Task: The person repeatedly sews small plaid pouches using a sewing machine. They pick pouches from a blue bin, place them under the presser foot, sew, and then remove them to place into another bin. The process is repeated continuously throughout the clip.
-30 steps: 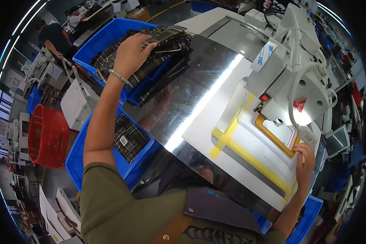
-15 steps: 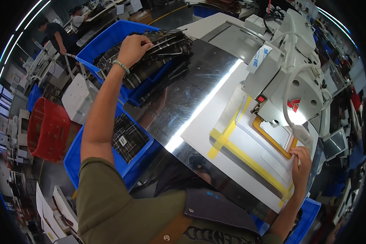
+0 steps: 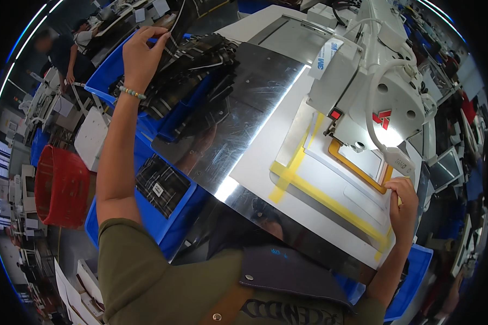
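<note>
The fingers of the left hand are pinched narrow on the top dark plaid fabric piece, lifting its near edge off the stack of dark fabric pieces that lies in the blue bin at the far left of the table; the wrist carries a beaded bracelet. The right hand rests at the near right corner of the orange-framed template, fingers curled against its edge; whether they grip it or only steady it cannot be told. The template sits under the head of the white sewing machine, inside yellow tape lines on the white plate; a shiny metal sheet lies between the bin and the machine.

To do the pick well, it seems wise to peel only one layer, keeping the pinch at the corner so the pieces beneath stay stacked; the right hand would best hold the template square to the tape marks meanwhile. A second blue bin with plaid cloth sits nearer the body, and a red basket stands on the floor to the left.
</note>
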The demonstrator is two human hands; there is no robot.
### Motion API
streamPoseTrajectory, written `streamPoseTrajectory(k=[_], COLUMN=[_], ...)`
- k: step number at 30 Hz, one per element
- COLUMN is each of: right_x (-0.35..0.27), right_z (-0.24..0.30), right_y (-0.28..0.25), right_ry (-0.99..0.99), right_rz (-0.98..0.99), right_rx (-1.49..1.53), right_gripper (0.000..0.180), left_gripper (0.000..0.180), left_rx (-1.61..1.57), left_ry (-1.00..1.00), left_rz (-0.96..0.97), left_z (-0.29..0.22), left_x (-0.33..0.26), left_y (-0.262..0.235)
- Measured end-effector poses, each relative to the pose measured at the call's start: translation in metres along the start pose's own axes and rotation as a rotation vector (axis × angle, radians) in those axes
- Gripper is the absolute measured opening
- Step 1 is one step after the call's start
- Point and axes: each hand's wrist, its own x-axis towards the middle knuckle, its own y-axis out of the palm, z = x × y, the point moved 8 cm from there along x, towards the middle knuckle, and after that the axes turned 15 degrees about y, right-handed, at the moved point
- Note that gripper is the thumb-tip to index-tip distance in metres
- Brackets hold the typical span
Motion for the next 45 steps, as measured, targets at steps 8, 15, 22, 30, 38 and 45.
streamPoseTrajectory(k=[8,15,22,30,38,45], right_x=[-0.002,0.006,0.023,0.015,-0.025,-0.056], right_z=[0.087,0.134,0.136,0.116,0.035,-0.028], right_y=[0.046,0.126,0.16,0.121,0.052,0.021], right_ry=[-0.251,-0.52,-0.561,-0.554,-0.422,-0.187], right_rz=[0.143,0.023,-0.073,-0.222,-0.295,-0.283], right_rx=[-0.134,-0.333,-0.473,-0.445,-0.544,-0.537], right_gripper=[0.046,0.043,0.015,0.01,0.012,0.015], left_gripper=[0.006,0.006,0.016,0.026,0.029,0.021], left_rx=[-0.292,-0.525,-0.481,-0.361,-0.4,-0.496], left_ry=[0.442,0.344,0.283,0.484,0.966,1.095], left_rz=[0.374,0.496,0.484,0.519,0.375,0.36], left_z=[-0.175,-0.216,-0.193,-0.177,-0.259,-0.322], left_x=[-0.098,-0.142,-0.146,-0.152,-0.112,-0.103], left_y=[0.05,0.073,0.054,0.039,0.102,0.155])
